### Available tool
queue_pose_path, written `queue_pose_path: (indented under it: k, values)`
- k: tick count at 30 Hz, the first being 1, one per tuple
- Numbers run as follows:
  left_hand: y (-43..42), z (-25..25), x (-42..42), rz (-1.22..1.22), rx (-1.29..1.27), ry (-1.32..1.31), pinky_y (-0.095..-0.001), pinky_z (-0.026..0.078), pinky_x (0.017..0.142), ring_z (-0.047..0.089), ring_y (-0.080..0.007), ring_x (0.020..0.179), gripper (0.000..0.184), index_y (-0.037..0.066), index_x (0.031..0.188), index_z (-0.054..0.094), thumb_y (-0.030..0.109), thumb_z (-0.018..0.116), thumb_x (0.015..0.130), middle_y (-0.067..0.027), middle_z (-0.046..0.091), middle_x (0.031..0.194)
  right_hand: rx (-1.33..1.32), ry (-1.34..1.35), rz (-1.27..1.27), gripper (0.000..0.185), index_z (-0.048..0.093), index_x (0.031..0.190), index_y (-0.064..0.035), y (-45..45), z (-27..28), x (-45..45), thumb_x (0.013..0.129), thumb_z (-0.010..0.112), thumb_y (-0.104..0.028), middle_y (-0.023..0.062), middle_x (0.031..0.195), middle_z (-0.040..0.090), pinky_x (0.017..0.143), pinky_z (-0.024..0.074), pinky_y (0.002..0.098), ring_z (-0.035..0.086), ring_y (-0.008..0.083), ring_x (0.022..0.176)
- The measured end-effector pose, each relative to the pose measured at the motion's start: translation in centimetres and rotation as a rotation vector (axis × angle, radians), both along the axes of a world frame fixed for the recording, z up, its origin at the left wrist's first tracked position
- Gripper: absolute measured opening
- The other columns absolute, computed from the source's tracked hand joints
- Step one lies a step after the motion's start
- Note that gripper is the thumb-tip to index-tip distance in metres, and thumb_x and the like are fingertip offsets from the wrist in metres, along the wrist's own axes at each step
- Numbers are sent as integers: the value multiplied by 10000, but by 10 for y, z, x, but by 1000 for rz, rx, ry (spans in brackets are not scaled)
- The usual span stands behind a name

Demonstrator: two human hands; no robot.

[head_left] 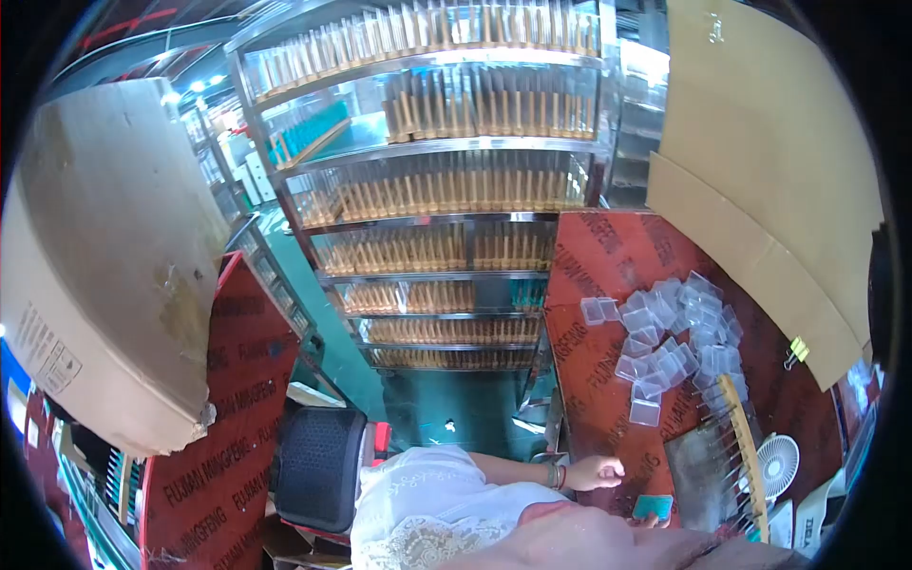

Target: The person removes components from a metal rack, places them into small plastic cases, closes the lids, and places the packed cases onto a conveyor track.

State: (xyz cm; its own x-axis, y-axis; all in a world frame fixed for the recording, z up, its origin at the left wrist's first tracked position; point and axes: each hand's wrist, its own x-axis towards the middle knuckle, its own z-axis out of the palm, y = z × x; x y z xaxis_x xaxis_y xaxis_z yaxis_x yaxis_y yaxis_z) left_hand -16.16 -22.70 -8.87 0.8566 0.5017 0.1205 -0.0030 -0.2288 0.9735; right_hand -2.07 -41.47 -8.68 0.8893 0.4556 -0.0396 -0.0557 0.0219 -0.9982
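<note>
My left hand (597, 472), with a bracelet and a red band at the wrist, is over the near edge of the red table. Its fingers are curled in, and whatever they may hold is too small to make out. Lower down, my right hand (652, 522) shows only its fingertips, which grip the edge of a small teal square piece (654, 506). The rest of that hand is hidden behind my head. Beside the teal piece lies a grey plate (698, 480). Past it stands a wooden strip (746, 456) with a row of thin dark rods sticking out.
Clear plastic boxes (679, 328) lie heaped on the red table (594, 361). A small white fan (779, 465) and a cardboard sheet (769, 142) stand at its far side. A rack (427, 221) holds rows of wooden-based pieces. A black chair (320, 465) and large carton (114, 256) are left.
</note>
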Motion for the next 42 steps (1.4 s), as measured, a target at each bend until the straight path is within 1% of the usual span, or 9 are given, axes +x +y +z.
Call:
queue_pose_path:
  k: [6,14,18,22,25,34,37,40,42]
  values:
    - [39,51,8,297,695,45,-534,329,1010,429,-366,1197,617,117,1349,444,306,703,822,-182,446,1290,-12,-4,-213,505,316,1423,2,-37,50,-6,989,419,-234,219,1363,418,1012,361,439,442,311,1214]
    - [143,57,99,253,1019,490,-700,65,1097,111,-478,1437,1079,220,1533,215,678,697,683,-224,193,1558,9,-86,-782,528,365,1407,2,-207,-73,51,952,570,-171,224,1337,477,974,444,442,515,327,1176]
    - [132,32,109,306,999,253,-648,72,1126,185,-380,1445,625,265,1418,454,501,611,860,-131,364,1502,-127,-184,-1105,496,398,1390,-12,-306,-57,29,951,576,-157,210,1301,512,950,466,436,549,323,1135]
    - [120,51,98,261,1115,-2,-536,361,837,535,-334,958,301,165,1081,664,377,625,871,-104,602,1038,-372,-371,-1441,464,431,1373,-26,-450,-63,-38,950,583,-143,195,1265,548,927,487,430,583,319,1094]
    - [89,52,97,100,1168,-177,-585,305,997,466,-344,1239,419,188,1278,579,350,611,893,-123,509,1347,13,-563,-1684,452,426,1366,-9,-501,-52,-93,954,577,-115,201,1171,604,892,521,400,610,308,1059]
    - [-6,47,140,-193,1135,-227,-556,293,1048,432,-318,1293,436,176,1275,585,254,663,854,-99,498,1346,-1324,-329,-1817,449,575,1302,-99,-433,95,-140,901,645,-289,120,1217,645,886,492,412,612,318,1078]
    - [-40,68,145,-296,1137,-344,-534,349,1007,475,-347,1246,418,166,1258,592,227,665,852,-117,527,1304,-1943,148,-1245,412,600,1270,-143,-430,75,-135,963,510,-402,72,1342,569,924,451,420,535,263,1194]
    - [-92,71,153,-599,944,-404,-561,333,1027,473,-340,1243,440,163,1230,605,213,704,804,-111,540,1286,-2033,79,-1359,623,443,1410,-97,-428,37,-127,974,398,-539,167,1410,480,1055,324,515,428,333,1308]
    - [-122,70,160,-771,964,-402,-577,246,1089,403,-342,1315,584,186,1281,590,342,767,747,-124,495,1357,-1828,-273,-1441,558,522,1336,-75,-367,69,-94,907,579,-427,175,1386,495,1061,331,493,444,351,1288]
